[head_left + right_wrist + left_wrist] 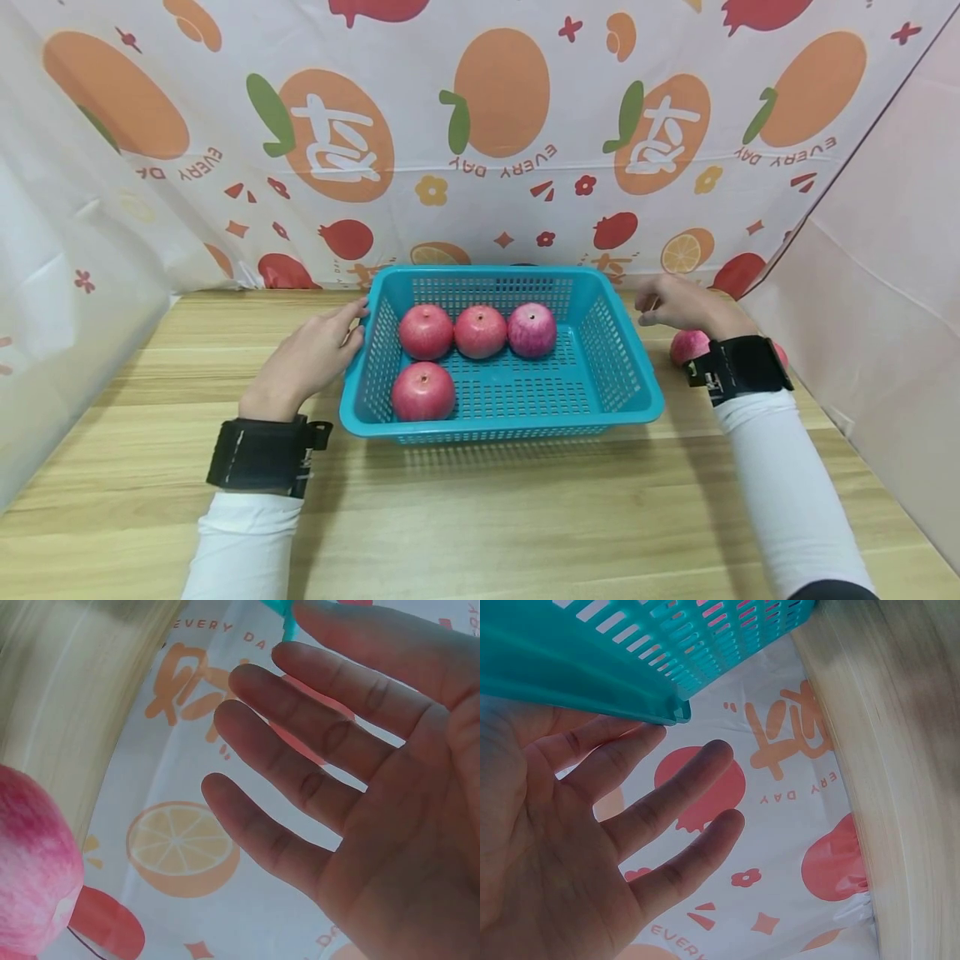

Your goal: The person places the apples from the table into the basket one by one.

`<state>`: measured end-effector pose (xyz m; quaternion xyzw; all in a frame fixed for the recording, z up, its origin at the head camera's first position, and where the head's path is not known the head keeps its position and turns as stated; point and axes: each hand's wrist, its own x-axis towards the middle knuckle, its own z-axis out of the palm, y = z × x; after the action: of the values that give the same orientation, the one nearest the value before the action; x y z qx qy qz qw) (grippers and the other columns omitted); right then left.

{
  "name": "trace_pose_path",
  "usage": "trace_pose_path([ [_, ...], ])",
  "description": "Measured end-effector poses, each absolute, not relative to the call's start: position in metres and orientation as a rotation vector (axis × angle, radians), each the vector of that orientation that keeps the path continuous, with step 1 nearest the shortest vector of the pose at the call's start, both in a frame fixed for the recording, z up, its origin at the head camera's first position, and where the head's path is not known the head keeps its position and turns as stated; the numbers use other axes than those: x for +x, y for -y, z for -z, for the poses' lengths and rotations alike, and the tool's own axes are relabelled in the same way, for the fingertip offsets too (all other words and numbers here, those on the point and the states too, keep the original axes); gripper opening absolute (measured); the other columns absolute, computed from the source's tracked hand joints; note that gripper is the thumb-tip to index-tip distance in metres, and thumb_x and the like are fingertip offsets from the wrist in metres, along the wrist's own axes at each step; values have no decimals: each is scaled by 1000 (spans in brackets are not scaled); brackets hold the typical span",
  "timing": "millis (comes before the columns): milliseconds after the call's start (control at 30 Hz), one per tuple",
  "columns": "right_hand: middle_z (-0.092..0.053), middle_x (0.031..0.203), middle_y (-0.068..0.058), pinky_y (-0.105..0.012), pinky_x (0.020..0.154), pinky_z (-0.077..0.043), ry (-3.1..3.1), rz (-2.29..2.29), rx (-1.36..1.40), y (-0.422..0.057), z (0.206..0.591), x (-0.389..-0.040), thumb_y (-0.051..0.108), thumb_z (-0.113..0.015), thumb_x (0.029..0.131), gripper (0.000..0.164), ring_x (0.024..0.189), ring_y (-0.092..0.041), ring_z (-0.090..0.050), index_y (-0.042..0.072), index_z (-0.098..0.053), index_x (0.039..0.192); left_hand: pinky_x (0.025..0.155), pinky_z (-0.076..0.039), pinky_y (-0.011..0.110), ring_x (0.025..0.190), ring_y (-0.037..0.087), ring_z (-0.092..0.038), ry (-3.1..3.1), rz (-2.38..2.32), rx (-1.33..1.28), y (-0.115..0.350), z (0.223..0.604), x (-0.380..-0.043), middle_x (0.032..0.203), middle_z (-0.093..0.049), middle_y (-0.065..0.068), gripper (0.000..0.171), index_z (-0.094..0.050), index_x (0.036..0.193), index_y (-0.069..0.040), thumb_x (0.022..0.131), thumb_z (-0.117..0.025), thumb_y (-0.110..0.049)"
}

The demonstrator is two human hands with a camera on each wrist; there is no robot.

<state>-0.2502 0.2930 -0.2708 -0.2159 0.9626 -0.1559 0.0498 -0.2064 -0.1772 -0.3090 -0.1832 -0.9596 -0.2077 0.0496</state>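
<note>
A blue plastic basket (pixel 495 427) stands on the wooden table. Three apples line its back left part: a red one (pixel 426 332), another red one (pixel 481 332) and a purplish one (pixel 532 330). A fourth red apple (pixel 423 392) lies in the front left corner. My left hand (pixel 311 358) touches the basket's left rim, its fingers loosely extended in the left wrist view. My right hand (pixel 686 302) hovers beside the right rim, holding nothing, with fingers spread and slightly bent. Below it, a pink apple (pixel 688 347) sits on the table, partly hidden by the wrist band.
Another reddish fruit (pixel 780 354) peeks out behind the right wrist band. A fruit-print curtain (pixel 502 217) hangs directly behind the basket. A pale sheet (pixel 885 275) closes off the right side. Bare wood (pixel 487 517) lies in front of the basket.
</note>
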Motion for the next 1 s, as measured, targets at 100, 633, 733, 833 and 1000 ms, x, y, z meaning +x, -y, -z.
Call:
trace_pose_path([
  [100, -62, 90, -13, -42, 70, -54, -2933, 463, -643, -296, 271, -250, 8, -63, 80, 15, 81, -25, -56, 1, -62, 94, 82, -45, 56, 100, 34, -51, 2925, 635, -555, 177, 309, -206, 126, -48, 21, 53, -27, 139, -1, 93, -47, -20],
  [633, -61, 95, -14, -48, 72, -52, -2974, 341, -496, -321, 279, -248, 16, -63, 81, 22, 87, -30, -53, 3, -63, 99, 82, -45, 57, 100, 34, -51, 2925, 644, -554, 179, 310, -207, 126, -48, 21, 53, -26, 139, -2, 94, -46, -21],
  [733, -61, 96, -16, -49, 73, -51, -2980, 350, -492, -325, 281, -248, 13, -63, 80, 23, 88, -31, -53, 1, -63, 99, 83, -45, 56, 101, 34, -51, 2922, 643, -558, 179, 311, -207, 126, -48, 21, 53, -27, 139, -2, 94, -47, -21],
  [833, -60, 97, -19, -50, 75, -50, -2990, 372, -493, -329, 283, -249, 10, -63, 79, 27, 90, -33, -52, -3, -61, 102, 82, -45, 56, 99, 34, -51, 2921, 644, -559, 178, 311, -207, 126, -48, 21, 53, -27, 139, -2, 94, -46, -21],
  [1000, -54, 101, -25, -51, 77, -49, -2994, 404, -454, -335, 287, -248, 9, -63, 78, 34, 94, -36, -48, -7, -54, 108, 81, -46, 55, 97, 33, -52, 2921, 651, -556, 178, 310, -207, 125, -48, 21, 53, -27, 139, -2, 94, -46, -21],
])
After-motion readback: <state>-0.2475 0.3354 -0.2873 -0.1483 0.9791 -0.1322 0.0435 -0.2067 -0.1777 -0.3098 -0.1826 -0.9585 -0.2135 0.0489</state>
